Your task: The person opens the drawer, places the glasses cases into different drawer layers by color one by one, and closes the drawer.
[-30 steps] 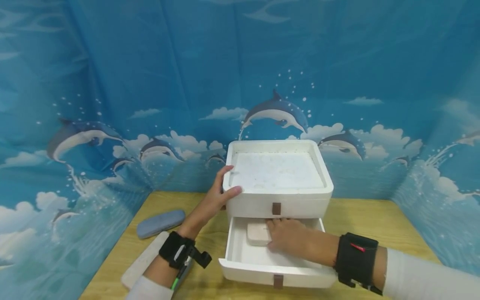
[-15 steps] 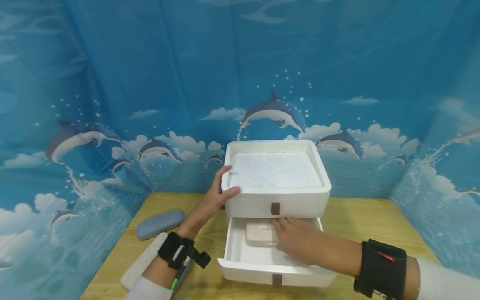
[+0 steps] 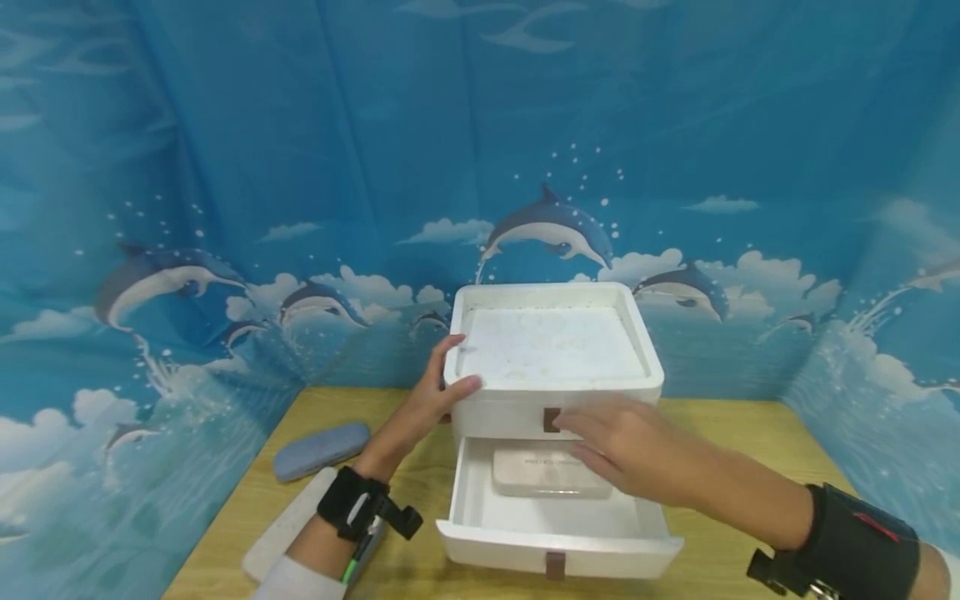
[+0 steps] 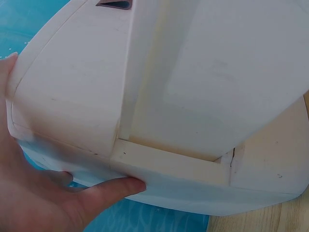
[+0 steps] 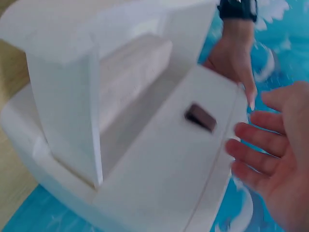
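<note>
White on my feed, the drawer unit (image 3: 551,346) is gripped at its left edge by the left hand (image 3: 427,398); the right hand (image 3: 633,442), fingers loosely extended, hides part of the pale case (image 3: 528,473) in the pulled-out lower drawer (image 3: 487,546). Leftward lie a blue case (image 3: 318,451) and, partly behind the left forearm (image 3: 388,446), a whitish slab (image 3: 285,529).

The drawer (image 3: 480,552) can be entered from above over its front; at the back, the case (image 3: 543,473) and the overhanging cabinet (image 3: 555,346) obstruct. The right grip (image 3: 626,446) blocks the right-hand approach, the left grip (image 3: 429,402) the cabinet's left edge. The bench (image 3: 738,437) gives room right of the cabinet.
</note>
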Action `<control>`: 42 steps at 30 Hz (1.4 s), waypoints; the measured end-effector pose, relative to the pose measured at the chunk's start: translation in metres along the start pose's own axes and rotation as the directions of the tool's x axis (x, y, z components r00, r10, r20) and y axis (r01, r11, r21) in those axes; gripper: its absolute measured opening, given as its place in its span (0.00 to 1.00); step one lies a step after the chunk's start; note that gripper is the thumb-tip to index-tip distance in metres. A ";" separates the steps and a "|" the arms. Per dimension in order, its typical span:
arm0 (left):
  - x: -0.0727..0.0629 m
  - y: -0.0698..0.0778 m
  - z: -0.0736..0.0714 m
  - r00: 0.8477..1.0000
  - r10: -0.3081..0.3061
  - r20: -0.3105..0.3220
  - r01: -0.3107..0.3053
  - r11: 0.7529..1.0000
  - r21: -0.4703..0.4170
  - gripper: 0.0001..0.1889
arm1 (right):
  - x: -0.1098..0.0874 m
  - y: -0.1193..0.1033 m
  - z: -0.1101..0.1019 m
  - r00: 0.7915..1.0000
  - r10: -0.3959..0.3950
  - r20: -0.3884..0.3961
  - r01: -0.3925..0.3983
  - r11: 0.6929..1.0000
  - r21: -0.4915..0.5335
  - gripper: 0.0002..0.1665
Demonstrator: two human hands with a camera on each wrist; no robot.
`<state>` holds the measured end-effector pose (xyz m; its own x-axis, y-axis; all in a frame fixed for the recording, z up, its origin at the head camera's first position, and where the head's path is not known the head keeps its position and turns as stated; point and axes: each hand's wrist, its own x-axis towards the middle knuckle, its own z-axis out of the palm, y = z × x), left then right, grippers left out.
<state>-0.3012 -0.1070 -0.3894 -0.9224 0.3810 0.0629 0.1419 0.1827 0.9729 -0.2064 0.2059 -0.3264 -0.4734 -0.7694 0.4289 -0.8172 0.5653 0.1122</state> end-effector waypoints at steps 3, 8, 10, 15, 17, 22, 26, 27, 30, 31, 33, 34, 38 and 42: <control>0.001 -0.001 0.001 1.000 0.004 0.006 -0.004 1.000 -0.004 0.45 | -0.005 0.015 -0.006 0.991 0.045 -0.122 -0.047 0.999 -0.015 0.18; 0.002 -0.001 0.001 1.000 0.005 0.006 -0.005 1.000 -0.011 0.44 | -0.015 0.044 -0.010 0.942 0.312 -0.124 -0.309 0.950 0.041 0.27; 0.002 -0.001 0.001 1.000 0.004 0.004 -0.004 1.000 -0.008 0.44 | -0.019 0.055 -0.009 0.896 0.441 -0.059 -0.432 0.894 0.119 0.32; 0.002 -0.001 0.002 1.000 0.004 0.008 -0.003 1.000 -0.008 0.44 | -0.030 0.075 -0.001 0.764 0.632 0.127 -0.631 0.693 0.348 0.42; 0.002 0.000 0.003 1.000 0.005 0.009 -0.005 1.000 -0.010 0.44 | -0.033 0.079 0.003 0.730 0.659 0.182 -0.663 0.618 0.422 0.42; 0.003 0.000 0.004 1.000 0.012 0.014 -0.012 1.000 -0.011 0.44 | -0.038 0.089 0.013 0.725 0.635 0.265 -0.636 0.471 0.611 0.40; 0.005 -0.001 0.004 1.000 0.018 0.014 -0.018 1.000 -0.007 0.43 | -0.043 0.096 0.020 0.755 0.575 0.316 -0.595 0.397 0.699 0.40; 0.006 -0.002 0.003 1.000 0.021 0.017 -0.021 1.000 -0.006 0.43 | -0.045 0.098 0.021 0.759 0.564 0.325 -0.592 0.387 0.707 0.40; 0.007 -0.003 0.002 1.000 0.021 0.020 -0.021 1.000 -0.011 0.43 | -0.047 0.100 0.024 0.765 0.549 0.338 -0.581 0.360 0.730 0.41; 0.007 -0.003 0.002 0.999 0.022 0.024 -0.022 1.000 -0.014 0.44 | -0.047 0.100 0.025 0.765 0.547 0.341 -0.579 0.352 0.736 0.41; 0.007 -0.003 0.001 0.999 0.025 0.033 -0.024 1.000 -0.019 0.44 | -0.046 0.100 0.027 0.770 0.543 0.335 -0.565 0.338 0.752 0.41; 0.007 -0.004 0.000 0.999 0.025 0.036 -0.024 1.000 -0.019 0.44 | -0.046 0.100 0.027 0.772 0.542 0.333 -0.560 0.330 0.760 0.41; 0.005 -0.006 -0.002 0.999 0.028 0.041 -0.027 1.000 -0.008 0.43 | -0.045 0.096 0.030 0.768 0.552 0.323 -0.554 0.320 0.769 0.40; 0.001 -0.006 -0.007 1.000 0.016 0.024 -0.017 1.000 0.023 0.43 | -0.041 0.093 0.033 0.754 0.568 0.329 -0.569 0.316 0.759 0.40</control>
<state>-0.3059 -0.1144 -0.3936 -0.9111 0.4056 0.0733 0.1657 0.1975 0.9662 -0.2735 0.2805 -0.3632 -0.9296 -0.3567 0.0927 -0.2387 0.3910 -0.8889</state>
